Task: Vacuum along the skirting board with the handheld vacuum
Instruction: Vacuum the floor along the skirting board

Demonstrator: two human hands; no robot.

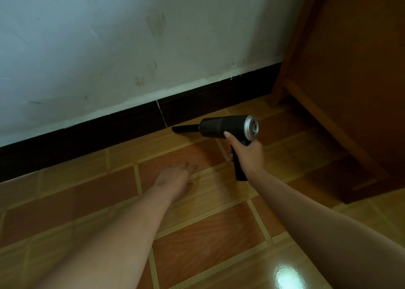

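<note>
Black skirting board (pixel 87 139) runs under a pale wall, and the handheld vacuum (pixel 225 127) points at it in mid-frame.
Left of centre, the left hand (pixel 175 177) is blurred; its fingers seem straight and hold nothing, low over the tiled floor (pixel 208 234). To the right, the narrow nozzle (pixel 186 129) lies just beside the foot of the board, and the right hand (pixel 247 155) grips the handle. I judge that the vacuuming pass is in hand; the next move calls for sliding the tip along the board, low and close.
</note>
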